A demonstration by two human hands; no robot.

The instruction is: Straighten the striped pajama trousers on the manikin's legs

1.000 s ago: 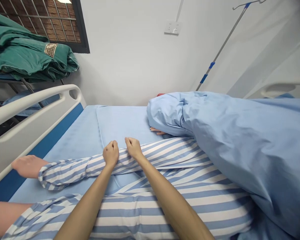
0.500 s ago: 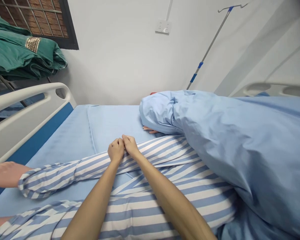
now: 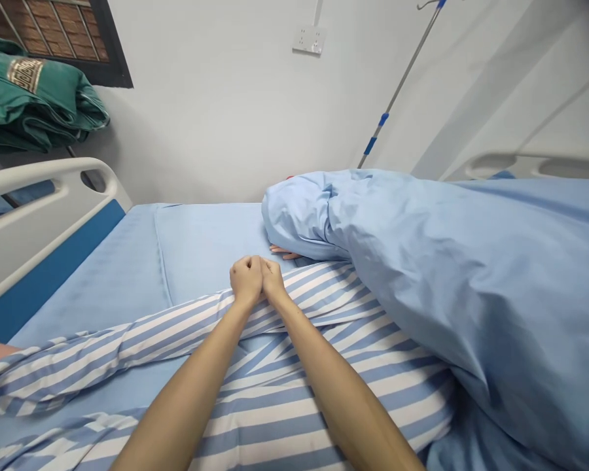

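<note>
Snugly, left hand [image 3: 246, 280] and right hand [image 3: 273, 280], both grips closed on a striped cotton gown sleeve [image 3: 127, 347].

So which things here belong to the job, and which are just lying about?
Job: left hand, right hand, striped gown sleeve.
Just lying about: blue duvet, white bed rail, drip stand, folded green linen.

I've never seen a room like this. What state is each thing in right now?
Striped sleeve: stretched across the bed
Left hand: closed on the sleeve, touching the right hand
Right hand: closed on the sleeve
Blue quilt: bunched up
Third hand: poking out under the quilt
Bed rail: raised
Green blankets: folded, piled
</note>
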